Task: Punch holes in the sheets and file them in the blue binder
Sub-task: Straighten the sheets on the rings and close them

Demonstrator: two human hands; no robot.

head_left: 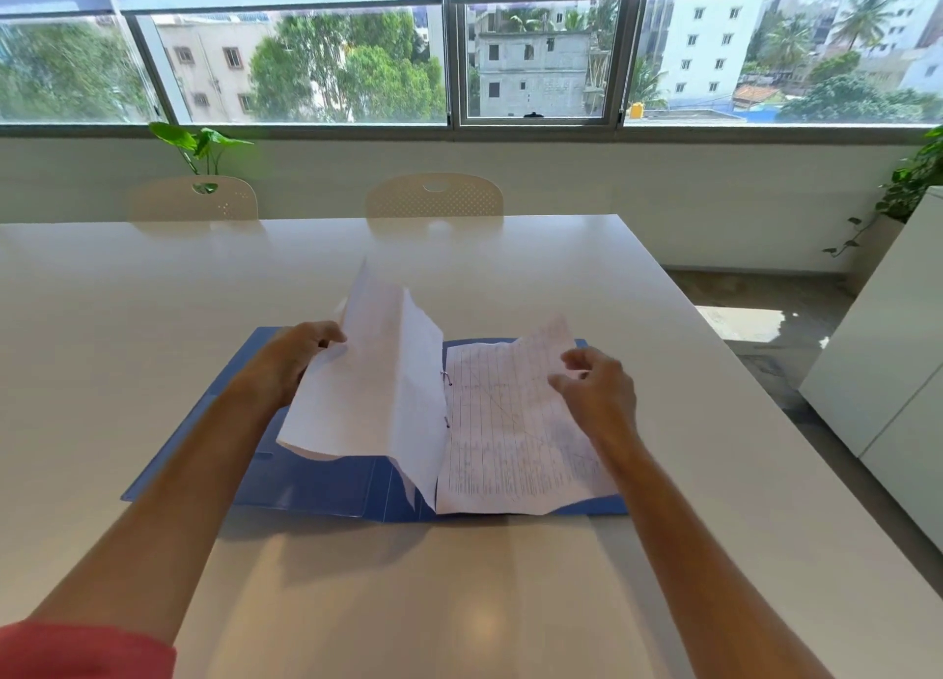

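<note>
Filing seemed underway: the left hand (301, 357) gripped raised sheets (377, 377) over the blue binder (316, 484), the right hand (594, 387) hovered loosely curled, next laying them flat.

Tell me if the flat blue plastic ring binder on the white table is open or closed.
Open. The blue plastic ring binder lies spread flat, its metal rings showing between the sheets.

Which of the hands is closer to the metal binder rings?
Right, narrowly. The right hand hovers over the printed table sheet right of the metal binder rings; the left hand grips the lifted white sheet's far-left edge.
</note>
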